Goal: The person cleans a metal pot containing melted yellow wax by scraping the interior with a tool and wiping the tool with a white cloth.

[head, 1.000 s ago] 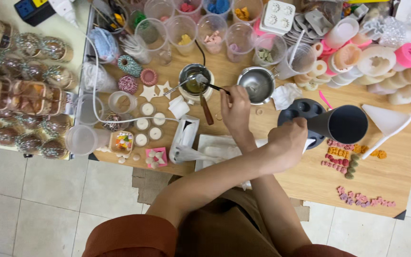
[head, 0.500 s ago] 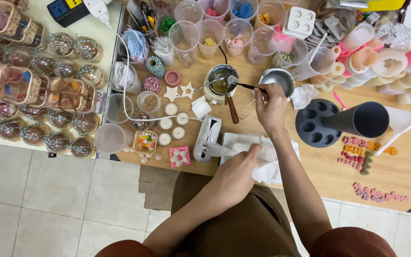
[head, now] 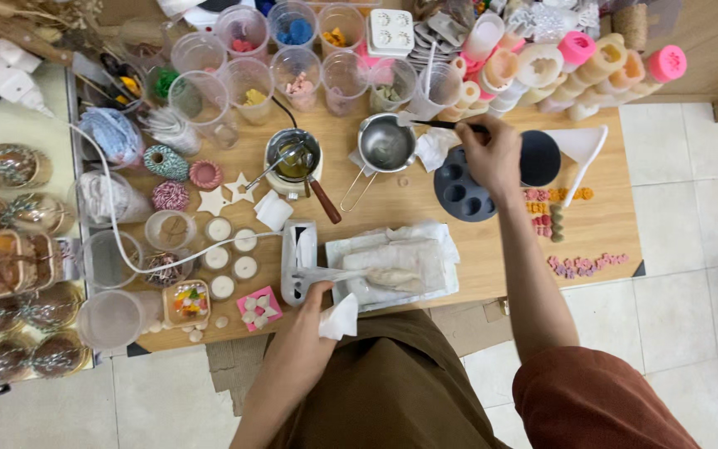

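Note:
My right hand is closed around a thin dark stick whose tip reaches the rim of a small steel pot. Just below that hand lies a dark blue mould with round cavities. My left hand is at the table's front edge, pinching a white tissue, with its fingers against a silvery tool that lies on a white cloth. A pan of yellow-green wax with a wooden handle stands left of the steel pot.
Clear plastic cups of coloured bits line the back of the wooden table. A black cup and a white funnel stand on the right, small white candles on the left, and wrapped jars on a side table.
My right hand has carried the stick from the wax pan over to the steel pot. My left hand has drawn back to the front edge and now holds a tissue.

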